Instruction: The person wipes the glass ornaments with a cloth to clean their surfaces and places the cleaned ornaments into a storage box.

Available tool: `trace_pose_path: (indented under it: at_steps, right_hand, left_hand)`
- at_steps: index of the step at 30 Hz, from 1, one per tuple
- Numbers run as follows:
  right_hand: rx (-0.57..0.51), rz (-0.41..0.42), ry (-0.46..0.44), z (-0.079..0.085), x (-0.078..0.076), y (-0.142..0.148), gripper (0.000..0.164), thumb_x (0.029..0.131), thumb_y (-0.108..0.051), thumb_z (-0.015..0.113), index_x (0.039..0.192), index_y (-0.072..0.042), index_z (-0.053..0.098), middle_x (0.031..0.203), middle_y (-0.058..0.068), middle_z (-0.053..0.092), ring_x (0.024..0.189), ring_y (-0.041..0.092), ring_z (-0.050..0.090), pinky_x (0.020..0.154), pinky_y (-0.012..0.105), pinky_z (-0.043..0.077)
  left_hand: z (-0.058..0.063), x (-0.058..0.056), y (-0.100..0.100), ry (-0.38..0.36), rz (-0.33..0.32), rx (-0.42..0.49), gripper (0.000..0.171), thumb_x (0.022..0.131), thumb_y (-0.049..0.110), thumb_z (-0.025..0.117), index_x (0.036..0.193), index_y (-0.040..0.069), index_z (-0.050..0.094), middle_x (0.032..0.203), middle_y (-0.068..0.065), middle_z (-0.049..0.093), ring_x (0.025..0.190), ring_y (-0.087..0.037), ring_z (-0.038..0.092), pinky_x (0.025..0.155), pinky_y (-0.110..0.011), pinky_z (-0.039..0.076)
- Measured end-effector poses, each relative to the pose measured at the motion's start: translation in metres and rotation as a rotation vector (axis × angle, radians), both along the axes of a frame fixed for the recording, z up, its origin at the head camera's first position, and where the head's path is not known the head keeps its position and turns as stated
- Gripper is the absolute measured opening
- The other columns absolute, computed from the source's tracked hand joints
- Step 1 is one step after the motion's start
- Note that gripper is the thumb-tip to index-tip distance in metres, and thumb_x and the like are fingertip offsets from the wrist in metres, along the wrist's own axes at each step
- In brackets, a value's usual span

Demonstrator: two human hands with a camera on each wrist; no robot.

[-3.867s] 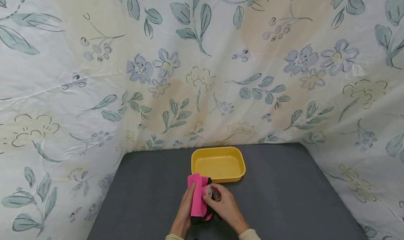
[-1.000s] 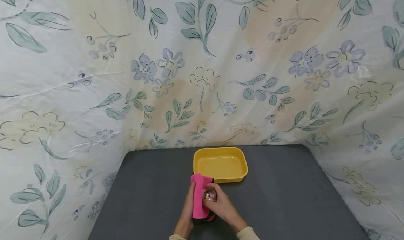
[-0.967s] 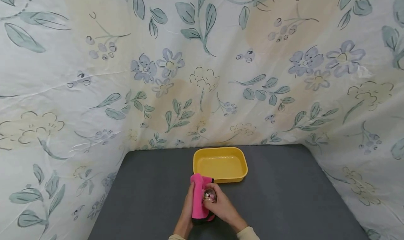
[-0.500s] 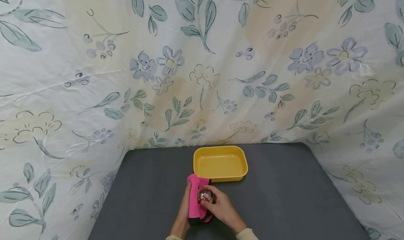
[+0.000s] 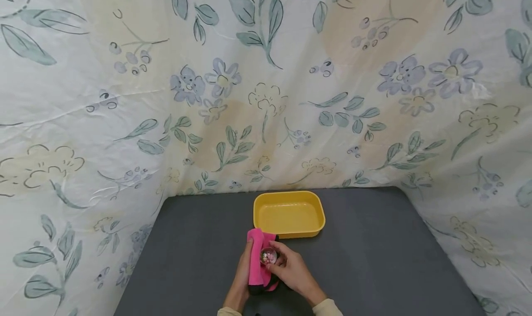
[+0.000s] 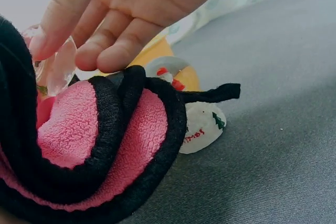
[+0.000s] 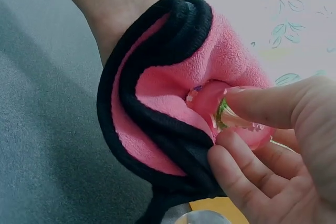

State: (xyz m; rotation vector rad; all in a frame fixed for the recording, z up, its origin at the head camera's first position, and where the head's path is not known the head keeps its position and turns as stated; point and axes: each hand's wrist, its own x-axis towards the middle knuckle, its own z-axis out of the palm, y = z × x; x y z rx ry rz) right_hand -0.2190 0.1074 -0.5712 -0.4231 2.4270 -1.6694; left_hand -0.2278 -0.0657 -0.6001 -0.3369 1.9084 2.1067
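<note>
My left hand (image 5: 242, 273) grips a folded pink towel (image 5: 255, 260) with black edging from its left side; in the right wrist view most of that hand is hidden behind the towel. My right hand (image 5: 294, 270) pinches a small clear snow globe (image 5: 269, 256) between thumb and fingers, against the towel's folds. Pink and green bits show inside the globe (image 7: 223, 114) in the right wrist view. Beyond the towel in the left wrist view, a second snow globe with a white, lettered base (image 6: 203, 129) is on the table, hidden in the head view.
A yellow tray (image 5: 288, 235) stands just beyond the hands on the dark grey table (image 5: 374, 260). A black loop (image 6: 218, 94) sticks out from the towel's edge. Flower-patterned cloth (image 5: 266, 99) hangs behind the table and along both sides.
My right hand has turned the snow globe, so its clear dome and the coloured bits inside now face up. Both hands and the towel have shifted slightly left since a second ago.
</note>
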Motion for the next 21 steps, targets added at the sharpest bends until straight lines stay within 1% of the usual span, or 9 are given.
trace_pose_path:
  at_steps: [4,9,12,15,18,21]
  right_hand:
    - [0.017,-0.031,-0.017,0.004,0.0,-0.001,0.052,0.089,-0.021,0.079,0.136,-0.01,0.061,0.089,0.0,0.069,0.072,0.007,0.061,0.062,0.022,0.051]
    - [0.049,-0.055,0.007,0.007,0.0,-0.004,0.052,0.088,-0.023,0.08,0.136,-0.01,0.063,0.084,-0.002,0.068,0.071,0.007,0.06,0.063,0.022,0.051]
    - [0.058,-0.05,0.014,0.008,-0.001,-0.004,0.053,0.088,-0.021,0.08,0.137,-0.01,0.063,0.083,-0.002,0.068,0.071,0.007,0.059,0.062,0.022,0.05]
    - [0.065,-0.043,0.03,0.009,-0.005,-0.005,0.053,0.089,-0.02,0.079,0.138,-0.008,0.062,0.084,-0.001,0.067,0.071,0.006,0.059,0.062,0.021,0.05]
    - [0.071,-0.047,0.048,0.009,-0.003,-0.007,0.053,0.089,-0.02,0.079,0.138,-0.007,0.061,0.085,0.0,0.067,0.071,0.006,0.058,0.062,0.021,0.049]
    - [0.083,-0.059,0.076,0.012,-0.005,-0.01,0.053,0.09,-0.02,0.078,0.139,-0.007,0.061,0.085,0.0,0.066,0.071,0.008,0.057,0.061,0.021,0.048]
  left_hand:
    - [0.004,-0.001,0.002,0.005,0.014,-0.014,0.088,0.093,0.082,0.033,0.145,0.014,0.05,0.131,-0.007,0.059,0.111,-0.015,0.057,0.089,-0.03,0.046]
    - [0.007,0.0,0.004,0.018,0.024,0.006,0.086,0.094,0.08,0.035,0.145,0.013,0.05,0.132,-0.007,0.059,0.112,-0.015,0.058,0.09,-0.029,0.047]
    - [0.008,0.0,0.003,0.028,0.021,0.005,0.086,0.094,0.079,0.034,0.146,0.013,0.05,0.13,-0.008,0.06,0.11,-0.015,0.059,0.09,-0.03,0.048]
    - [0.01,-0.004,0.002,0.035,0.018,0.006,0.084,0.095,0.079,0.034,0.146,0.014,0.05,0.127,-0.007,0.061,0.108,-0.014,0.059,0.089,-0.029,0.047]
    - [0.008,-0.003,0.0,0.048,0.009,0.017,0.082,0.096,0.077,0.034,0.144,0.013,0.051,0.122,-0.005,0.062,0.105,-0.013,0.06,0.087,-0.029,0.048]
    - [0.009,-0.008,-0.002,0.076,0.002,0.04,0.079,0.098,0.075,0.034,0.142,0.012,0.053,0.116,-0.003,0.063,0.1,-0.013,0.062,0.085,-0.029,0.051]
